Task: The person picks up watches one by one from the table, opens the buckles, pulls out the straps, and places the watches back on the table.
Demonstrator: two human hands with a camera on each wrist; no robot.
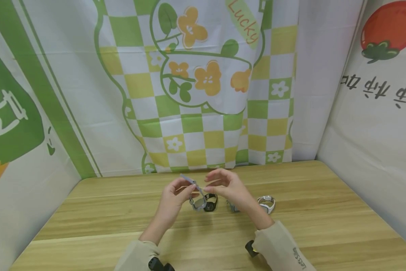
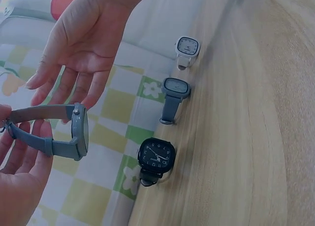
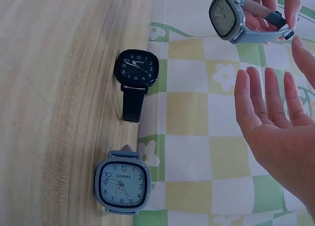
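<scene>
My left hand (image 1: pixel 171 197) pinches a grey-blue wristwatch (image 2: pixel 81 132) by its strap, holding it above the table. The strap is fastened into a loop, and in the right wrist view the dial of this watch faces left. Close beside it is my right hand (image 1: pixel 233 190), fingers spread and loosely bent, holding nothing; its thumb is near the strap end. Below the hands a black square watch (image 3: pixel 137 68) stands on the table. To its right are a second grey-blue watch (image 3: pixel 122 184), partly hidden by my right wrist in the head view, and a white watch (image 2: pixel 187 46).
The wooden table (image 1: pixel 114 218) reaches back to a checked green and yellow cloth (image 1: pixel 203 131). White printed curtains (image 1: pixel 368 143) stand at both sides. Dark wrist devices (image 1: pixel 251 248) sit at my sleeves.
</scene>
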